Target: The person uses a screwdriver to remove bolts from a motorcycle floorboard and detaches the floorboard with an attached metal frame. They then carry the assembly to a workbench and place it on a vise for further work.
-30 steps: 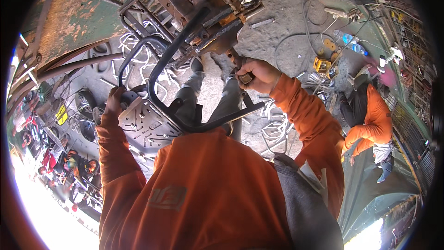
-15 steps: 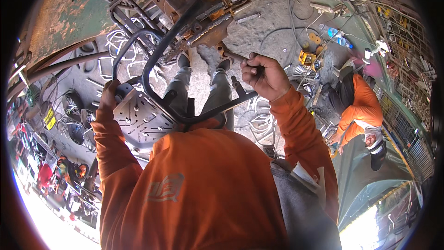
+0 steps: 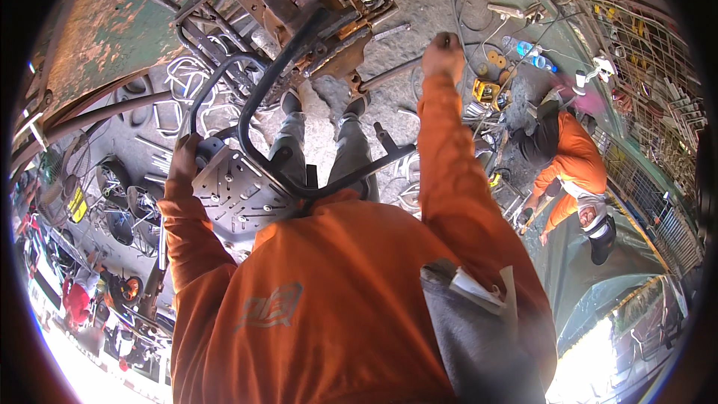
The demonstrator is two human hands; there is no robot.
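A black bent-tube frame (image 3: 252,108) reaches from the rusty steel vise or bending fixture (image 3: 288,4) toward my body. Attached to its near left part is a grey slotted metal plate (image 3: 241,198). My left hand (image 3: 185,155) is closed around the left tube of the frame, beside a dark rounded bracket. Out ahead on the right, my right hand (image 3: 443,58) is closed in a fist at the end of a steel lever bar (image 3: 393,73). That bar runs from the lower side of the fixture; the fist hides its end.
White bent tubes (image 3: 191,78) lie on the floor at left, near wheels (image 3: 114,179). A yellow tool (image 3: 486,92) and bottles (image 3: 532,52) are at right. Another person in orange (image 3: 576,157) works low at the right. Cables (image 3: 458,7) cross the concrete floor.
My right hand has swung forward and slightly right with the lever bar, and that arm is straighter. My left hand keeps its hold on the tube frame.
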